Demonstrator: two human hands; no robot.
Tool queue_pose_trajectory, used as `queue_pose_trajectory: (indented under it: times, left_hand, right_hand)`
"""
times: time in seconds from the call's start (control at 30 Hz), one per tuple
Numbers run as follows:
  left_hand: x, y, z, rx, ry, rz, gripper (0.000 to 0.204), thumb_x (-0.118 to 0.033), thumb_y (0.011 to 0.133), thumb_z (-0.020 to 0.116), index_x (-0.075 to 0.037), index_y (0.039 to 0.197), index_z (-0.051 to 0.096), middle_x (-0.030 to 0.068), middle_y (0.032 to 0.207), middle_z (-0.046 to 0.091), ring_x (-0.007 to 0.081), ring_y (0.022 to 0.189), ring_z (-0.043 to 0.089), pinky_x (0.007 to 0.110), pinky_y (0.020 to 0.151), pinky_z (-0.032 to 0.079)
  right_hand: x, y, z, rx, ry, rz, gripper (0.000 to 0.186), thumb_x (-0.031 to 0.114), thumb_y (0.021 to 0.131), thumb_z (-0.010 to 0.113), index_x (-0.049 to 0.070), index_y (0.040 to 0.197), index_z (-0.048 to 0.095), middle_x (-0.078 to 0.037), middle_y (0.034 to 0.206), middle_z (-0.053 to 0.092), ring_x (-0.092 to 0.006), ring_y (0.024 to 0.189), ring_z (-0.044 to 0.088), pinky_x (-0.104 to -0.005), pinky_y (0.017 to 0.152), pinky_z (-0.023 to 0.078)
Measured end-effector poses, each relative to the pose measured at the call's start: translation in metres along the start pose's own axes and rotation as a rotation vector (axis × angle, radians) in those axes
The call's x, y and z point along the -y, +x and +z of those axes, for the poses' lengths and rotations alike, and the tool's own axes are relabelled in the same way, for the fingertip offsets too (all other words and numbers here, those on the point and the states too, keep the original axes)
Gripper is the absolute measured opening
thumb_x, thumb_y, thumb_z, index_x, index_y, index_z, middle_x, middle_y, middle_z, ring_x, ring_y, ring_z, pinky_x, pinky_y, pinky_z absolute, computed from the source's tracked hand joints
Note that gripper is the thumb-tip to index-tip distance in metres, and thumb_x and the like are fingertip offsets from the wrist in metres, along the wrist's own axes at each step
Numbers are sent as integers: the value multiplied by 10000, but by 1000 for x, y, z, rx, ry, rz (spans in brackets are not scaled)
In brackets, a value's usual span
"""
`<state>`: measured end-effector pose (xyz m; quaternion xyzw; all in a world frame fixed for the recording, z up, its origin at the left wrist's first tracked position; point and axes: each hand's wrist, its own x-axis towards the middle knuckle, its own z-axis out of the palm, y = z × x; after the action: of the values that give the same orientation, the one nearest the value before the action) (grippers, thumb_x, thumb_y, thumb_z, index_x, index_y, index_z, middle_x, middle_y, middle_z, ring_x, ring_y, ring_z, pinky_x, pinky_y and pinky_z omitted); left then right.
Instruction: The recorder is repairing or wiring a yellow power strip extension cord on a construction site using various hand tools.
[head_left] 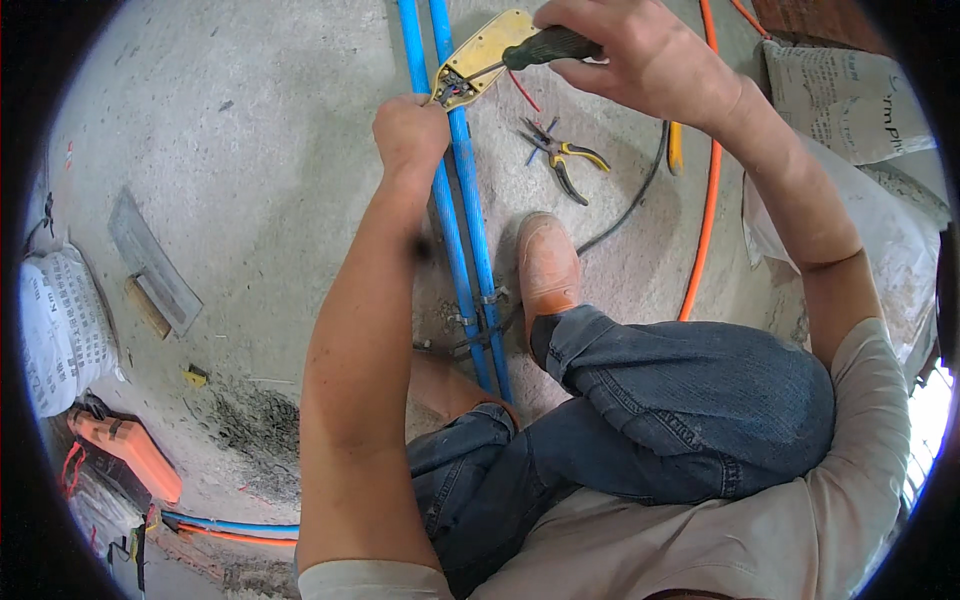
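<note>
I grip a green-handled screwdriver (535, 50) in my right hand (655, 72), its long axis pointing left and slightly toward me, tip at the near end of a yellow casing (492, 44). My left hand (412, 136) is closed on that end; the casing's length slants away rightward. Beside it run 2 blue pipes (471, 190); pliers (557, 150) lie between my hands, nearer me.

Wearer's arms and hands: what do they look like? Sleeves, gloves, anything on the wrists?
Left hand and right hand are ungloved, with no watch or band visible on either wrist. The pale beige-grey left sleeve and right sleeve are short, ending above the elbows. No cables on the arms.
</note>
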<state>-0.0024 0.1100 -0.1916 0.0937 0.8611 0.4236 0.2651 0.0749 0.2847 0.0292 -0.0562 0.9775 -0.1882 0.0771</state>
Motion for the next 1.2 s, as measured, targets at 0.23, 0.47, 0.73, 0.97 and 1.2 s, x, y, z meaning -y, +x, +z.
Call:
queue_pose_trajectory:
  times: [0.23,0.47,0.73,0.97,1.2]
  left_hand:
    - [0,-1,-2,13,-22,-5,141,-103,744,651,-3,808,726,93,582,620,156,494,581,319,497,449]
    - [-6,-2,0,38,-24,-55,209,-164,745,556,-36,780,718,240,797,654,398,800,643,448,759,500]
    - [-5,-2,-3,41,-10,-52,214,-159,744,567,-34,812,726,251,819,656,395,826,648,443,788,504]
    - [-3,-3,-1,5,-21,-49,220,-160,743,573,-36,836,729,246,831,660,391,830,651,438,794,507]
    - [-10,-5,-1,32,-23,-64,218,-152,742,591,-31,857,731,237,826,665,383,828,656,435,785,511]
  right_hand:
    - [9,32,-9,88,-44,-51,221,148,801,663,4,935,561,-148,753,606,-309,680,616,-381,610,487]
    - [10,46,-21,26,43,217,274,197,786,673,-28,925,598,-178,767,632,-291,702,617,-395,653,486]
    - [16,57,-18,1,-2,364,287,231,785,684,-22,893,602,-155,782,631,-259,710,616,-379,646,489]
    - [7,61,-16,13,141,592,307,273,792,690,-15,852,603,-92,672,609,-166,565,592,-308,485,469]
    - [1,62,-18,-21,186,649,312,291,803,687,-6,836,599,-77,649,603,-154,540,580,-295,469,466]
